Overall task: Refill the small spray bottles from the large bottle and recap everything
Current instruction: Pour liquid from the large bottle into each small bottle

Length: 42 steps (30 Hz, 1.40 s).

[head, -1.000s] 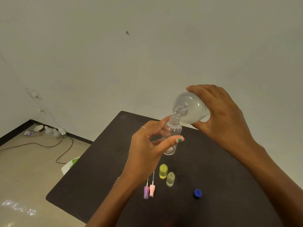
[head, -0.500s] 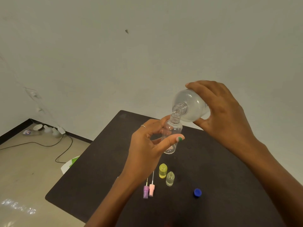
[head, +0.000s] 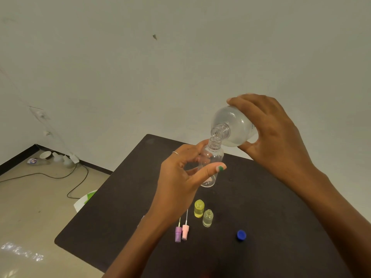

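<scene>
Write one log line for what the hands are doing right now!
step: pouring | right hand: tips large bottle | left hand: holds small clear bottle | mouths: together | blue cap: off, on table

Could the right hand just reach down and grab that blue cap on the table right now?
Probably not yet. The blue cap lies in the open on the table with nothing around it, but the right hand is gripping the tilted large bottle over the small bottle in the left hand.

Black table (head: 261, 207); blue cap (head: 241, 235); yellow bottle (head: 199, 208); purple sprayer (head: 178, 234); pink sprayer (head: 185, 232).
</scene>
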{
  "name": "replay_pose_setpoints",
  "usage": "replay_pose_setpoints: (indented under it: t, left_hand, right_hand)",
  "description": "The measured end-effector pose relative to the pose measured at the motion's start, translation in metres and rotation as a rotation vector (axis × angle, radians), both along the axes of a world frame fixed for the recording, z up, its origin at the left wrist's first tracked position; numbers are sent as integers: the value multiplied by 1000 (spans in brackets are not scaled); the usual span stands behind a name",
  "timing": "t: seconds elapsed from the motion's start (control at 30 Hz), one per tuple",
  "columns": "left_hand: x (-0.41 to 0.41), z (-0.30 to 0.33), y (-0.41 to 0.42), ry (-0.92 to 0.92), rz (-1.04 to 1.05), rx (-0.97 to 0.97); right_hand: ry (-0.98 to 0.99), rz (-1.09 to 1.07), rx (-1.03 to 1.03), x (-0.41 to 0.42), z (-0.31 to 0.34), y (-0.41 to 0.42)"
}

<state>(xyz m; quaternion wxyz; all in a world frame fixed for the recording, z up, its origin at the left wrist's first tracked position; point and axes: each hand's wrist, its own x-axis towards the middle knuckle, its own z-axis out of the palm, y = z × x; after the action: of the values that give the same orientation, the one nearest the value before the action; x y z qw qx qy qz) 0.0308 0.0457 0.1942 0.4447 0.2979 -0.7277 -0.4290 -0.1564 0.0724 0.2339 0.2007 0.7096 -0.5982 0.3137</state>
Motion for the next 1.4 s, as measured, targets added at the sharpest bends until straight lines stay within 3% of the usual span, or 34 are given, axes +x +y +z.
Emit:
replay_pose_setpoints:
  t: [1.4]
  left_hand:
    - [-1, 4, 0, 25, 18, -27]
  right_hand:
    - [34, 1, -20, -2, 7, -4]
